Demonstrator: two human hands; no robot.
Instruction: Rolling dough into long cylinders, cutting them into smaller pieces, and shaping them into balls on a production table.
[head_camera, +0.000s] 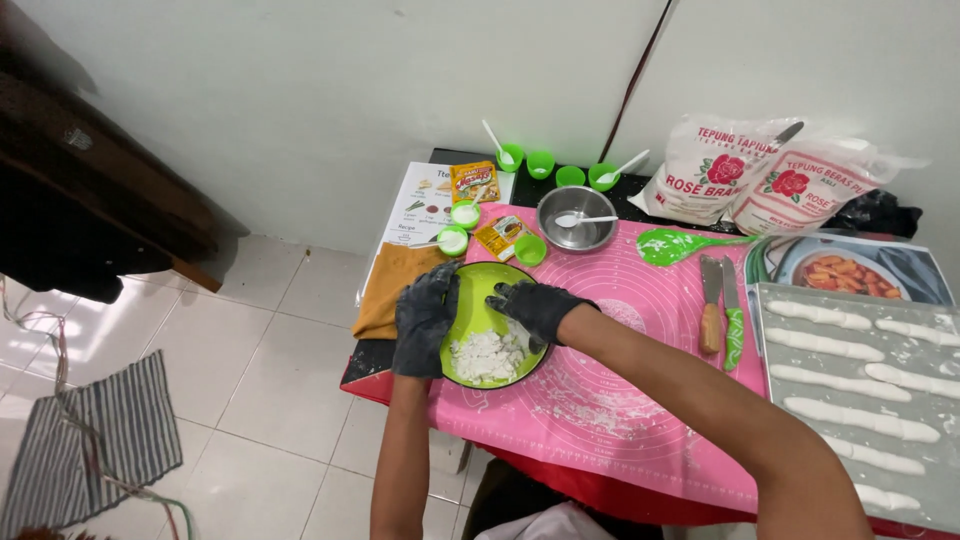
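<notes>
A lime green bowl (480, 283) sits on the pink mat (640, 330) and holds white crumbly dough pieces (487, 356). My left hand (424, 318), in a black glove, grips the bowl's left rim. Also gloved in black, my right hand (535, 307) reaches into the bowl from the right, fingers curled over the white pieces. Whether it holds any of them cannot be told.
A steel bowl with a white spoon (576, 220), small green cups (540, 163), seasoning packets (475, 181), a green spatula (675, 245), two knives (722, 310), two flour bags (760, 180) and a grey tray of white dough logs (860, 400) crowd the table. An orange cloth (390, 290) lies left.
</notes>
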